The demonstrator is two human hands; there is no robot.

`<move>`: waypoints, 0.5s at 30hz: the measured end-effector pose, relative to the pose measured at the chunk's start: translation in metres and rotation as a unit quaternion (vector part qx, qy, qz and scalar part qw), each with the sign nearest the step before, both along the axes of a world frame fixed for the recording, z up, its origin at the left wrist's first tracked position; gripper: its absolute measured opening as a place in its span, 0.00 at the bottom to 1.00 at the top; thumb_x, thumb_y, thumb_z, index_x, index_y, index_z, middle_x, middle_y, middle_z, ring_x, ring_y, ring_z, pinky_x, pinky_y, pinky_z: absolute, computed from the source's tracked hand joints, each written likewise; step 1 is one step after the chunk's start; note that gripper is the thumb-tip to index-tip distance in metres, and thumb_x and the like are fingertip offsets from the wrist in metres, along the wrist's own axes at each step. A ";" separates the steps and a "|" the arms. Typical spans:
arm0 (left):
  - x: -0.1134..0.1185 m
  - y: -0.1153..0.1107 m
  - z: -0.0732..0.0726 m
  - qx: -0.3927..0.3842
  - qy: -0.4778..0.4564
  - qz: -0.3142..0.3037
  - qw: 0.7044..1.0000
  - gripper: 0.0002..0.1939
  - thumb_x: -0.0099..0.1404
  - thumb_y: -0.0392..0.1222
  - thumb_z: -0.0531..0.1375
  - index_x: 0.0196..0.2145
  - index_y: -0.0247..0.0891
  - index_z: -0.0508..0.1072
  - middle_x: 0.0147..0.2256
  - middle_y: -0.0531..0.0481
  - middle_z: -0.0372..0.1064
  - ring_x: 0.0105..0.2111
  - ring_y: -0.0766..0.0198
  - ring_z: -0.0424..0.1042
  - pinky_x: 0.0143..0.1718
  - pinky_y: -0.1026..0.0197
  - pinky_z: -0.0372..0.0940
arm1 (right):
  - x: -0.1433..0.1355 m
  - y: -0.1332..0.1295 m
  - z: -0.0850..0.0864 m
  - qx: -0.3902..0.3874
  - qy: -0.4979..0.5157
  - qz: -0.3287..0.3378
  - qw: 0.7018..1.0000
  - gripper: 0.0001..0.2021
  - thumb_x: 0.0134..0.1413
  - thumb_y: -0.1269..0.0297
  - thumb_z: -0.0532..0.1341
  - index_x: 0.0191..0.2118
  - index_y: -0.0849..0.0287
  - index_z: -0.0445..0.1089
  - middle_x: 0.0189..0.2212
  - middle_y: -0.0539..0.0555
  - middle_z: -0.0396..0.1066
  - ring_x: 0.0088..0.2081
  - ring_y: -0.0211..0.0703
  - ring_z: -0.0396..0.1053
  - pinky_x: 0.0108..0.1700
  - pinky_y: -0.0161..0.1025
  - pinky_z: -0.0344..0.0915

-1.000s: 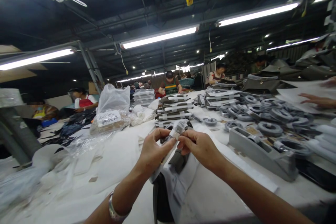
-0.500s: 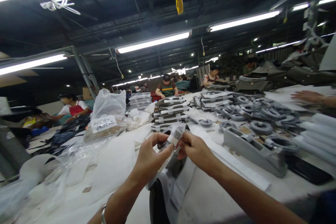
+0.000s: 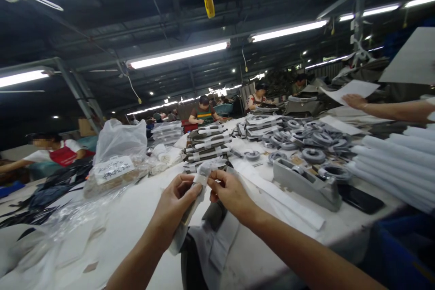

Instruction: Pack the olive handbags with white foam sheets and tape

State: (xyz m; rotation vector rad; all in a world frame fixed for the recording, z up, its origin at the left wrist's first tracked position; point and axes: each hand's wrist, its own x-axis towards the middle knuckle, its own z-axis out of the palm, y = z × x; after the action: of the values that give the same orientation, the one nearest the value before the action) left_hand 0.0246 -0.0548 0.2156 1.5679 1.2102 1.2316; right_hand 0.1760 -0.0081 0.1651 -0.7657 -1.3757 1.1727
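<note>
At six o'clock, crinkled, filmy white wrapping (image 3: 204,168); at nine, a wrinkled, glossy, translucent plastic bag (image 3: 120,141); at four, a matt grey plastic tape dispenser (image 3: 299,186) and a glossy black rectangular slab (image 3: 362,199).

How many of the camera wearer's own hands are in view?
2: the left hand holds the white-wrapped piece; the right hand is at its upper end. Some fingertips are hidden, but neither hand is.

Two bare forearms (image 3: 288,242), slim bare wrists (image 3: 254,216)
</note>
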 end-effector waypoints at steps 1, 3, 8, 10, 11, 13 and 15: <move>-0.001 -0.001 0.000 -0.004 -0.003 0.004 1.000 0.21 0.57 0.56 0.67 0.41 0.39 0.69 0.34 0.50 0.75 0.31 0.62 0.72 0.31 0.64 0.64 | -0.002 -0.001 0.002 -0.006 0.002 0.008 1.000 0.13 0.57 0.55 0.60 0.38 0.60 0.71 0.19 0.46 0.66 0.21 0.34 0.65 0.26 0.32 0.65; -0.002 -0.002 0.001 -0.009 -0.010 0.011 1.000 0.22 0.57 0.56 0.67 0.41 0.40 0.69 0.33 0.51 0.74 0.30 0.62 0.72 0.29 0.64 0.64 | -0.004 -0.002 0.005 -0.010 -0.003 0.015 1.000 0.13 0.57 0.55 0.60 0.39 0.60 0.71 0.19 0.45 0.66 0.19 0.33 0.64 0.23 0.31 0.64; -0.004 -0.002 0.001 0.000 -0.040 0.017 0.999 0.21 0.58 0.55 0.67 0.41 0.40 0.68 0.33 0.52 0.73 0.30 0.63 0.72 0.29 0.65 0.64 | -0.003 0.002 0.007 0.011 -0.056 -0.012 0.998 0.13 0.56 0.54 0.62 0.35 0.60 0.70 0.22 0.46 0.68 0.16 0.31 0.62 0.18 0.29 0.57; -0.005 -0.002 0.000 0.000 -0.050 0.014 0.999 0.20 0.58 0.55 0.66 0.41 0.40 0.68 0.33 0.52 0.73 0.30 0.64 0.71 0.29 0.65 0.63 | -0.002 0.004 0.006 0.019 -0.068 -0.009 0.997 0.15 0.56 0.52 0.63 0.31 0.61 0.71 0.22 0.47 0.69 0.16 0.30 0.62 0.18 0.29 0.56; -0.006 -0.002 -0.001 -0.002 -0.051 0.011 0.999 0.20 0.59 0.54 0.66 0.41 0.40 0.68 0.33 0.51 0.74 0.31 0.64 0.71 0.30 0.65 0.63 | -0.001 0.003 0.007 0.021 -0.067 -0.004 0.998 0.16 0.56 0.51 0.63 0.29 0.62 0.72 0.21 0.47 0.68 0.17 0.30 0.61 0.19 0.29 0.55; -0.008 -0.002 -0.001 -0.005 -0.047 0.006 0.999 0.19 0.59 0.55 0.66 0.41 0.40 0.69 0.33 0.51 0.74 0.32 0.63 0.71 0.31 0.65 0.64 | 0.000 -0.002 0.010 0.017 -0.051 0.017 0.998 0.18 0.55 0.50 0.65 0.28 0.63 0.74 0.18 0.47 0.66 0.17 0.29 0.60 0.21 0.28 0.55; -0.010 -0.003 -0.001 -0.003 -0.030 0.007 1.000 0.20 0.60 0.55 0.65 0.41 0.39 0.69 0.34 0.50 0.74 0.33 0.63 0.71 0.33 0.64 0.64 | 0.003 -0.011 0.016 -0.026 0.001 0.065 0.998 0.19 0.53 0.48 0.67 0.31 0.63 0.76 0.20 0.48 0.68 0.20 0.29 0.63 0.24 0.27 0.57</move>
State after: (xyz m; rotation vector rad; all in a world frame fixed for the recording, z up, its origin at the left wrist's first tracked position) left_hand 0.0149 -0.0580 0.2149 1.5097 1.1878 1.2748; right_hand 0.1789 -0.0190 0.1810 -0.7206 -1.4158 1.3137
